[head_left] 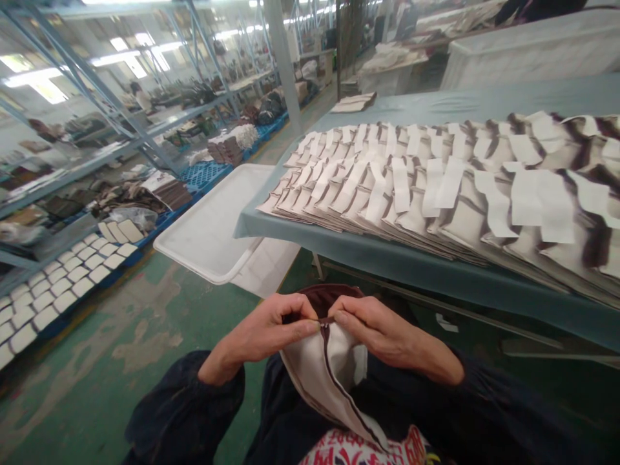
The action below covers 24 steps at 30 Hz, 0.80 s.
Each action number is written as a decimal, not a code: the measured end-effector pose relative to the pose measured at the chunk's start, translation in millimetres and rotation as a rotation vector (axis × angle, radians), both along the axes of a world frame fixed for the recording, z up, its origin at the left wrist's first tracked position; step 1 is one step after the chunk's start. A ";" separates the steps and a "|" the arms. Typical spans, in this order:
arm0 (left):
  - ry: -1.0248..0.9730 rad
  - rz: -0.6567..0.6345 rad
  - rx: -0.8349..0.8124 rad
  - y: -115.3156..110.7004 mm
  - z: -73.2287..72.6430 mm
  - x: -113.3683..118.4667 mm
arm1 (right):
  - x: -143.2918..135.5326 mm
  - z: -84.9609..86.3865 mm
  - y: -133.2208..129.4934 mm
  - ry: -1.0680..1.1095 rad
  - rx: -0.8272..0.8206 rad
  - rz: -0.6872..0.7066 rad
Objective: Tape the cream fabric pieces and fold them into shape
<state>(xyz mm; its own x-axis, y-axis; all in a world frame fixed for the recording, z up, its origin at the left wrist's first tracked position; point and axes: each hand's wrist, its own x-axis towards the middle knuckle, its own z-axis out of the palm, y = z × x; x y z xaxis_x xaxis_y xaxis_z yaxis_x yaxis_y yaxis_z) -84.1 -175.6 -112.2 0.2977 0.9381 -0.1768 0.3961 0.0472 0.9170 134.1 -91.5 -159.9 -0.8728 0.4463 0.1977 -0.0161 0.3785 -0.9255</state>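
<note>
Above my lap I hold a cream fabric piece (307, 371) with dark brown trim. It hangs down, and a dark seam or zipper line runs along its middle; I cannot tell which. My left hand (271, 329) pinches the brown edge at the top between thumb and fingers. Close beside it, my right hand (382, 329) pinches the same edge. A small pale bit shows at the edge between the two thumbs. Behind the hands, a dark brown part (329, 296) of the piece curves up.
Ahead, a teal-covered table (271, 226) bears rows of stacked cream and brown fabric pieces (465, 216) with white paper slips. Left of it stands a white plastic bin (194, 242). Cream pieces (62, 284) lie in rows on blue pallets at left. Metal shelving (159, 148) rises behind.
</note>
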 end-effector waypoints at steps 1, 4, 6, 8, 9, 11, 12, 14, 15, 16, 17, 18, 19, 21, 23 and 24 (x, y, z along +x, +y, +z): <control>0.007 0.000 0.006 0.2 1.2 1.4 | 0.4 2.4 1.8 -0.020 0.027 0.002; 0.041 0.005 0.044 1.5 4.7 6.9 | -4.9 7.1 5.0 -0.088 0.041 -0.004; 0.066 0.016 0.063 2.9 6.8 8.6 | -11.6 9.1 4.3 -0.080 0.005 -0.014; 0.080 0.008 0.060 4.3 8.1 6.0 | -16.4 11.2 2.2 -0.027 -0.060 -0.021; 0.086 -0.002 0.051 4.9 8.2 3.0 | -17.1 12.2 1.3 0.000 -0.098 -0.020; 0.110 -0.019 0.030 5.6 6.4 -5.3 | -14.5 12.6 1.2 0.034 -0.161 -0.014; 0.122 -0.018 0.025 5.7 4.4 -9.8 | -11.5 11.1 2.5 0.040 -0.178 -0.020; 0.122 0.015 0.027 5.5 -1.1 -17.2 | -4.2 3.6 7.5 0.023 -0.180 -0.062; 0.107 0.036 0.029 5.2 -4.2 -19.6 | -0.5 -2.4 10.9 0.003 -0.166 -0.093; 0.090 0.053 0.026 4.9 -7.3 -21.0 | 2.5 -9.7 14.7 -0.023 -0.144 -0.120; 0.073 0.067 0.019 4.7 -10.1 -21.6 | 4.7 -17.8 18.4 -0.052 -0.115 -0.148; 0.058 0.076 0.010 4.7 -12.4 -21.7 | 5.9 -26.2 22.0 -0.080 -0.085 -0.172; 0.045 0.078 0.004 4.9 -14.0 -21.4 | 6.0 -34.2 25.5 -0.106 -0.059 -0.190; 0.036 0.064 0.002 6.0 -14.9 -20.7 | 2.6 -47.6 31.7 -0.148 -0.024 -0.200; 0.034 0.040 -0.014 8.0 -12.4 -20.3 | -4.6 -54.9 37.4 -0.166 0.009 -0.188; 0.028 0.031 -0.032 9.3 -10.0 -20.1 | -9.2 -55.9 40.1 -0.162 0.039 -0.182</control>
